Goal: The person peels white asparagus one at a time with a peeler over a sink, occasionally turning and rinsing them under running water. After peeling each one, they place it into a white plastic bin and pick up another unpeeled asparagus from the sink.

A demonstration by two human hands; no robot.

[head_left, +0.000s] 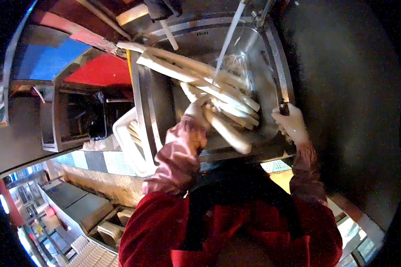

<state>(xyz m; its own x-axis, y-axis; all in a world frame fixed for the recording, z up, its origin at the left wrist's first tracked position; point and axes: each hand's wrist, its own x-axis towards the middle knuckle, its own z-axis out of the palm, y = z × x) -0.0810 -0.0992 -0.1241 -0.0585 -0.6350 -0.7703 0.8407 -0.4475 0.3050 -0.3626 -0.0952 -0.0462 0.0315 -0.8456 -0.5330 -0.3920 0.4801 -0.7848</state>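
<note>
My left hand (198, 109), its fingers closed, grips a thick, long pale root vegetable (229, 133) over the sink. One end of that root slants towards me, and the other shows beyond my fingers. My right hand (293, 123) is wrapped round the dark handle of a slim tool (283, 107) at the sink's right rim; its working end is hard to make out. Several more long pale roots (178, 69) lie together across the metal sink (143, 95), with some ends resting over the left rim. Water (229, 38) streams down onto them.
Thin pale shreds (236, 64) lie in the sink's far right corner. A white tub (120, 127) with pale pieces stands left of the sink. A dark flat surface (343, 89) runs along the right. Crates (111, 231) and shelving lie at lower left.
</note>
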